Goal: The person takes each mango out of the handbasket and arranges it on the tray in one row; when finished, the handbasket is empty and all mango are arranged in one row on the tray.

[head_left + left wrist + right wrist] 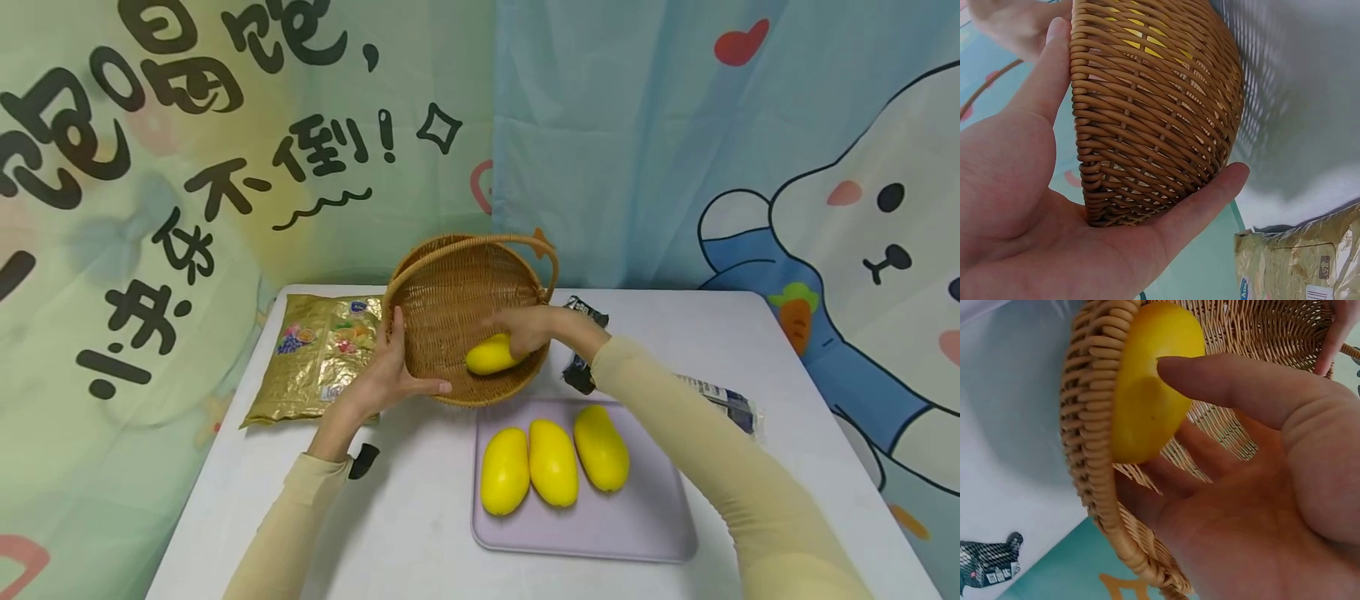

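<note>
A brown wicker basket [442,304] with an arched handle is tipped so that its opening faces me. My left hand [386,371] holds its left side, with the thumb along the rim and the fingers around the woven outside [1154,119]. Inside the basket, my right hand [528,327] grips a yellow mango [1157,387], thumb on its upper face and the other fingers reaching under it. The mango lies close against the basket's rim. On a pale purple tray [577,533] in front, three more yellow mangoes [553,463] lie side by side.
A gold snack bag [318,358] lies left of the basket. To the right are a black packet [579,375], partly behind the right arm, and a dark-and-white packet [723,402]. A printed curtain [600,150] hangs behind the white table [420,517].
</note>
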`<state>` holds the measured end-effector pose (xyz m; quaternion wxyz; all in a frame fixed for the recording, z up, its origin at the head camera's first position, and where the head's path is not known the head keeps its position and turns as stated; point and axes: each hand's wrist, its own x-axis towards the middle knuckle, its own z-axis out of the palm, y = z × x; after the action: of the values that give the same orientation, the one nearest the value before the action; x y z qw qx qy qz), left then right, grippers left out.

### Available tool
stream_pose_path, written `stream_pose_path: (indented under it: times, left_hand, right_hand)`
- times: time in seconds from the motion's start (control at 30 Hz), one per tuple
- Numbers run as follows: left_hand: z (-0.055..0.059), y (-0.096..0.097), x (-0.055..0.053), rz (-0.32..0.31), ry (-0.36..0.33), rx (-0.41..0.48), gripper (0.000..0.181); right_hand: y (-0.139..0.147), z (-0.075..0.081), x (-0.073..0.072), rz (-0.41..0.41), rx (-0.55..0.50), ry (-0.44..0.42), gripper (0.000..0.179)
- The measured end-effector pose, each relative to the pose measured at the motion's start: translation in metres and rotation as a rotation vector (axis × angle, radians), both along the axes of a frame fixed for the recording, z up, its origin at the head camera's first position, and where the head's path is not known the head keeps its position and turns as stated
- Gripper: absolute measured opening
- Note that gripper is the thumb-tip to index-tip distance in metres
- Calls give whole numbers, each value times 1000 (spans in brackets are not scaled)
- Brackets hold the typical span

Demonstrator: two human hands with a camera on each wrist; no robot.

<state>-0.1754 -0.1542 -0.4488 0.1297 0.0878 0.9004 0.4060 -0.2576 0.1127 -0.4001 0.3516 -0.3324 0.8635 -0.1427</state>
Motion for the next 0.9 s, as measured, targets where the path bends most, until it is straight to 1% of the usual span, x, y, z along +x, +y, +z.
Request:
stream_pose_path:
  times: [0.07, 0.17, 0.3, 0.33, 0.4, 0.53, 0.57, 0.7, 0.8, 0.9]
  left_hand:
    - [0, 0, 0, -2, -5, -3, 146]
    - [1, 1, 0, -4, -6, -12, 147]
    - [2, 0, 0, -12, 6, -26, 147]
    - [3, 0, 0, -11, 6, -24, 147]
    - [3, 1, 0, -12, 7, -23, 147]
    - [3, 1, 0, -8, -1, -16, 147]
    - [3, 1, 0, -8, 0, -17, 147]
    - [3, 0, 0, -7, 6, -25, 146]
    - [2, 0, 1, -10, 6, -25, 145]
    - [1, 0, 1, -12, 5, -18, 144]
  right_hand:
    - [0, -3, 0, -3, 14, 1, 82]
    - [2, -5, -1, 1, 8, -3, 80]
    - [5, -6, 0, 4, -43, -2, 79]
    - [7, -12, -3, 22, -66, 9, 81]
    - [9, -13, -2, 29, -84, 13, 81]
    - [10, -17, -1, 40, -72, 19, 80]
    - [8, -14, 2, 29, -54, 13, 78]
    - [7, -15, 4, 27, -27, 27, 74]
    - [8, -15, 6, 21, -20, 31, 71]
    - [9, -13, 7, 11, -38, 33, 69]
